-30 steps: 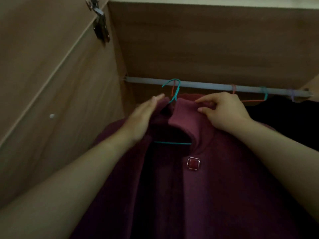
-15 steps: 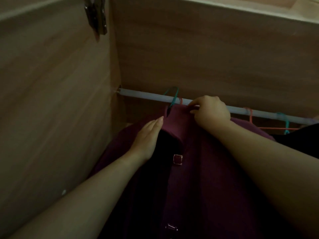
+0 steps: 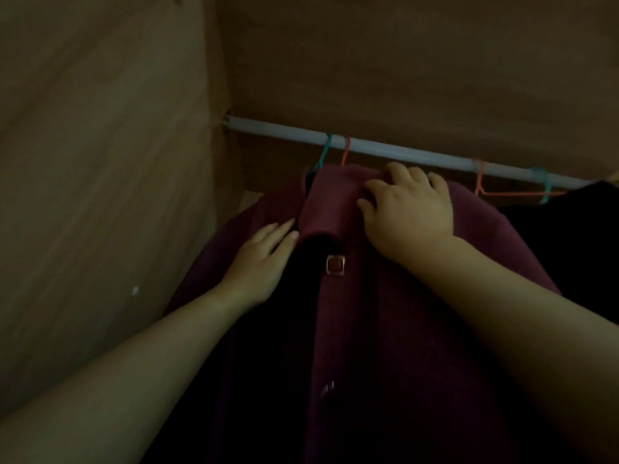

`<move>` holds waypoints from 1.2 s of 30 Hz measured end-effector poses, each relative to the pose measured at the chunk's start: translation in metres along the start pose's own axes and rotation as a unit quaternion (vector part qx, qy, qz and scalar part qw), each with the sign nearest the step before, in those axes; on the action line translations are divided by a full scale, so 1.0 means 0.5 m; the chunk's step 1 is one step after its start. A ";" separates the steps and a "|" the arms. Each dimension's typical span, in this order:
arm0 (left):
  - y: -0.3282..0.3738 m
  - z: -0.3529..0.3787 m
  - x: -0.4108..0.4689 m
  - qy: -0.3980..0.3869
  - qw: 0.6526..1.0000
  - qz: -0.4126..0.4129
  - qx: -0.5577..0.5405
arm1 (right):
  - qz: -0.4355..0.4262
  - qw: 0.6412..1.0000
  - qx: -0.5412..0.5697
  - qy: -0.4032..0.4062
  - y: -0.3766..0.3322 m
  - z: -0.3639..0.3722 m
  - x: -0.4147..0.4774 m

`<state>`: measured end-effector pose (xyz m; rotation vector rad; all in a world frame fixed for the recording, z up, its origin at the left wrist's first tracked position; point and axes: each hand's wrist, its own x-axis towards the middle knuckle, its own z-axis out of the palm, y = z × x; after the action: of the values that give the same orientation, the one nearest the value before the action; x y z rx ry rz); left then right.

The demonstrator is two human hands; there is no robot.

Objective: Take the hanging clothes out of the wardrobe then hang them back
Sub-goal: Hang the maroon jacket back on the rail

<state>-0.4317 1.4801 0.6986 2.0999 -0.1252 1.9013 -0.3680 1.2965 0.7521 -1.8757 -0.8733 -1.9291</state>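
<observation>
The maroon coat (image 3: 385,329) hangs inside the wardrobe, its teal hanger hook (image 3: 324,155) over the pale rail (image 3: 268,130), with an orange hook (image 3: 345,152) just beside it. The left hand (image 3: 258,259) lies flat on the coat's left front, fingers straight and relaxed, gripping nothing. The right hand (image 3: 405,212) sits at the top of the right shoulder with its fingers curled into the cloth beside the turned-down collar (image 3: 330,202), so it appears to grasp the coat there.

The hook being seated and both hands being on the cloth suggests a straightening of the coat on its hanger, though a lift-off could begin from the same pose. To do it well, the right hand should draw the shoulder seam square over the hanger's arm while the left smooths the front panel down and inward, so that the square metal-framed button (image 3: 335,264) lines up with the dark opening. The hook should be checked to sit fully over the rail, apart from the orange one, so the two do not tangle. The black garment (image 3: 569,246) on the right needs room.

No brand, label or writing can be read; the light is dim.
</observation>
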 end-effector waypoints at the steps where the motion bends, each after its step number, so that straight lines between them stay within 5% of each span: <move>1: -0.007 -0.004 -0.009 0.008 1.000 0.001 0.012 | -0.008 1.000 0.001 0.000 0.008 -0.003 -0.037; 8: 0.040 -0.037 -0.230 0.013 0.990 -0.047 0.135 | -0.037 0.996 0.074 -0.033 0.054 -0.016 -0.332; 19: 0.262 -0.022 -0.645 -0.151 0.950 -0.059 0.268 | -0.039 0.952 0.256 -0.161 0.078 -0.121 -0.741; 26: 0.363 0.023 -0.910 -0.238 0.951 -0.100 0.168 | 0.018 0.902 0.302 -0.308 0.109 -0.260 -1.041; 31: 0.418 0.051 -1.095 -0.283 0.948 -0.122 0.083 | 0.124 0.877 0.215 -0.412 0.115 -0.396 -1.238; 36: 0.494 0.075 -1.265 -0.428 0.892 -0.141 -0.037 | 0.240 0.824 0.132 -0.497 0.108 -0.574 -1.378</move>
<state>-0.5360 1.1475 0.1148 2.5681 -0.0693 0.6969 -0.4965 0.9480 0.1026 -2.5566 -0.7166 -0.4193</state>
